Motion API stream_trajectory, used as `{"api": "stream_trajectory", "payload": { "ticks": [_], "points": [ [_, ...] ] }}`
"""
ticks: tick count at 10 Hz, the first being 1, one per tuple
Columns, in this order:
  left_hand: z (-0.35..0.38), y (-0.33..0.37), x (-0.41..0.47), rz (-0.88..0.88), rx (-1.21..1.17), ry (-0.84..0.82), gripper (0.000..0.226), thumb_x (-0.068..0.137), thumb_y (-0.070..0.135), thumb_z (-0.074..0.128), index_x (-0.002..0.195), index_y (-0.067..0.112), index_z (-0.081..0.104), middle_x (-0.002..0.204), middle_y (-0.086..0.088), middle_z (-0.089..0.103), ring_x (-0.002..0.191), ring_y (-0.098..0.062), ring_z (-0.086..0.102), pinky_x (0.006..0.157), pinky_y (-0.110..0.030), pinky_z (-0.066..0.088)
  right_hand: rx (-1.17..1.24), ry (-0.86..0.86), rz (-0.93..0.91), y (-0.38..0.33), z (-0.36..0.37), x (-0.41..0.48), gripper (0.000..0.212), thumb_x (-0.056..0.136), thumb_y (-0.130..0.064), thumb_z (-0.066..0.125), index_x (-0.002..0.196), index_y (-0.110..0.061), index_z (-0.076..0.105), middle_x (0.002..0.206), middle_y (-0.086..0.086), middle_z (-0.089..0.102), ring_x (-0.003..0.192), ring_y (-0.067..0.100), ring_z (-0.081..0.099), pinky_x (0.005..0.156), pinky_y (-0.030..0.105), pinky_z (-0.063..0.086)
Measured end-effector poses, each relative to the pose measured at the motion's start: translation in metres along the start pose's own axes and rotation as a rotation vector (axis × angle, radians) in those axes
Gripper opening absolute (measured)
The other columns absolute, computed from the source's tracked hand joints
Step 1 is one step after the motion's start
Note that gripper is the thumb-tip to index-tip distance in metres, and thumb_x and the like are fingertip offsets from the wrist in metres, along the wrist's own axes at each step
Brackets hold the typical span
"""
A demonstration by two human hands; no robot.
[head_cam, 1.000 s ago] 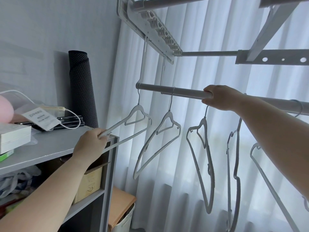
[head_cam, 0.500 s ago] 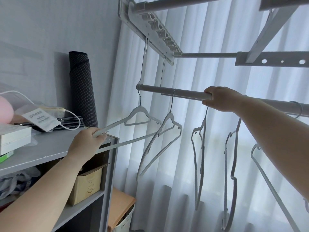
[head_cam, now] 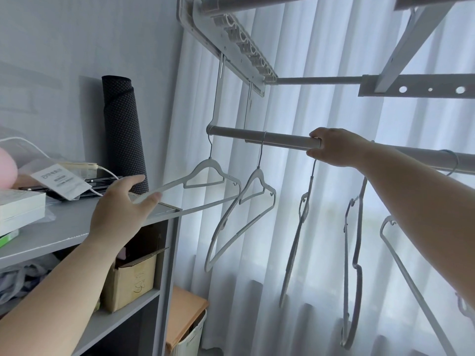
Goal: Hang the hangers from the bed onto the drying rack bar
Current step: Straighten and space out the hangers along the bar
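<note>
A grey drying rack bar (head_cam: pixel 267 139) runs across in front of the white curtain. Several pale hangers hang from it. The leftmost hanger (head_cam: pixel 205 173) hangs by its hook at the bar's left end and lies tilted, its long arm reaching over the shelf corner. A second hanger (head_cam: pixel 257 187) hangs beside it, and further ones (head_cam: pixel 352 253) hang to the right, turned edge-on. My left hand (head_cam: pixel 118 214) is spread open at the tip of the leftmost hanger's arm, thumb just touching it. My right hand (head_cam: pixel 334 146) is wrapped around the bar.
A grey shelf unit (head_cam: pixel 64 227) stands at the left with a rolled dark mat (head_cam: pixel 123 134), books, a cable and a cardboard box (head_cam: pixel 133 281). A bin with an orange lid (head_cam: pixel 185 314) sits on the floor. Upper rack rails (head_cam: pixel 316 80) cross overhead.
My left hand has let go of the leftmost hanger's arm and its fingers have spread. The edge-on hangers have swung slightly. My right hand stays on the bar.
</note>
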State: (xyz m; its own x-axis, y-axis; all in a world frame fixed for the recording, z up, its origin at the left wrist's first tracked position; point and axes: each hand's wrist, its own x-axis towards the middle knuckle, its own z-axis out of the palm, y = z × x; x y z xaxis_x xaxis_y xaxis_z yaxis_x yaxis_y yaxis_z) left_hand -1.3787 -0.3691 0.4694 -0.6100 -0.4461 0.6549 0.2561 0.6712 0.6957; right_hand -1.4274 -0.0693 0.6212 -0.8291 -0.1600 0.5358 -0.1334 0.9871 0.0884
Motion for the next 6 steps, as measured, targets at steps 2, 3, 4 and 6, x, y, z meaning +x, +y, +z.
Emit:
{"api": "stream_trajectory", "payload": {
  "ticks": [2, 3, 4, 6],
  "points": [
    [-0.001, 0.01, -0.009, 0.059, -0.007, 0.007, 0.048, 0.085, 0.023, 0.062, 0.128, 0.008, 0.051, 0.137, -0.012, 0.048, 0.127, -0.028, 0.042, 0.101, -0.04, 0.036, -0.005, -0.006, 0.003, 0.0, -0.001, -0.001, 0.049, 0.095, -0.029, 0.044, 0.14, -0.013, 0.032, 0.135, 0.01, 0.047, 0.123, 0.027, 0.044, 0.092, 0.032, 0.037],
    [0.001, 0.016, -0.012, 0.074, -0.012, 0.007, 0.046, 0.085, 0.023, 0.061, 0.128, 0.007, 0.051, 0.137, -0.012, 0.048, 0.127, -0.027, 0.043, 0.1, -0.038, 0.036, -0.008, -0.003, 0.005, 0.001, -0.002, -0.003, 0.052, 0.095, -0.029, 0.044, 0.142, -0.013, 0.028, 0.139, 0.009, 0.044, 0.126, 0.027, 0.042, 0.095, 0.033, 0.036],
    [0.0, 0.022, -0.015, 0.083, -0.027, 0.007, 0.045, 0.085, 0.022, 0.061, 0.126, 0.007, 0.052, 0.136, -0.012, 0.049, 0.126, -0.027, 0.043, 0.1, -0.037, 0.036, -0.006, 0.001, 0.004, 0.002, -0.003, -0.004, 0.054, 0.095, -0.029, 0.044, 0.143, -0.013, 0.025, 0.141, 0.008, 0.041, 0.127, 0.027, 0.04, 0.097, 0.033, 0.036],
    [-0.001, 0.029, -0.02, 0.1, -0.046, 0.007, 0.041, 0.086, 0.019, 0.06, 0.124, 0.005, 0.054, 0.133, -0.012, 0.051, 0.125, -0.027, 0.044, 0.1, -0.036, 0.035, 0.023, 0.033, -0.023, 0.007, -0.008, -0.011, 0.056, 0.094, -0.029, 0.045, 0.144, -0.014, 0.024, 0.147, 0.005, 0.034, 0.135, 0.024, 0.03, 0.104, 0.035, 0.03]
  ]
}}
